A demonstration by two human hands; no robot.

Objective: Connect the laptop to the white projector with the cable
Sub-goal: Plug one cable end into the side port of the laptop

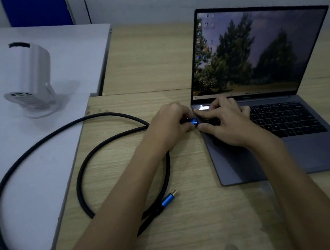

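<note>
Far to the left of both hands and farther from the person, the white projector (29,80) stands on a pale board (6,153), its port face turned toward the camera. From there the black cable (31,148) sweeps in a wide loop across the board and the wooden desk (148,61), passing under the left forearm. Its free plug (168,200), blue-sleeved, lies on the desk nearer the person than the left hand, untouched. The left hand (168,123) pinches the other blue plug (192,121) between thumb and fingers, right at the left edge of the laptop (296,152). Just beside it, the right hand (223,123) is spread flat over the keyboard's left end, fingers splayed, apparently bracing the machine.

The step in hand looks like seating the plug in the laptop's side port; whether it is fully in cannot be told. Next would be a straight push home, then carrying the free plug to the projector.
</note>
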